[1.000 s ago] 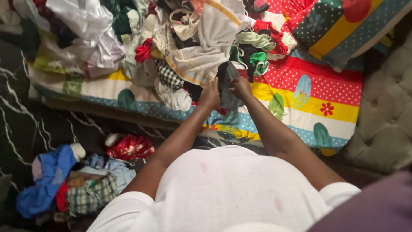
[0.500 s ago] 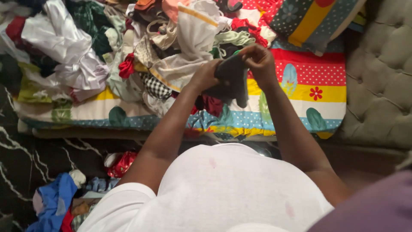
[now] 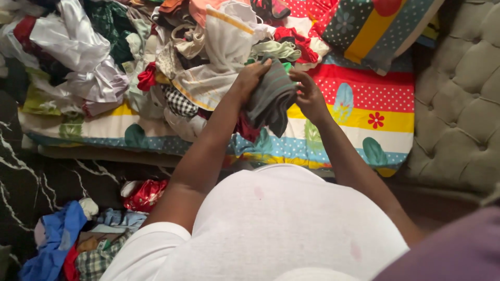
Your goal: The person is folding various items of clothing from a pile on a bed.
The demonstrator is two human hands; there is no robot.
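My left hand [image 3: 249,80] and right hand [image 3: 308,96] are both closed on a grey striped garment [image 3: 271,99], held bunched just above the bed's near edge. The clothes pile [image 3: 156,57] crowds my left; bare patterned bedsheet [image 3: 375,104] lies open to the right, up to the tufted headboard [image 3: 463,104].

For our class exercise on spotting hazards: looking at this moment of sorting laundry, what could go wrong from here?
1. The dark striped garment hangs loose between the left hand and right hand, so it might slip.
2. The clothes pile reaches the mattress edge; pieces could slide onto the floor heap.
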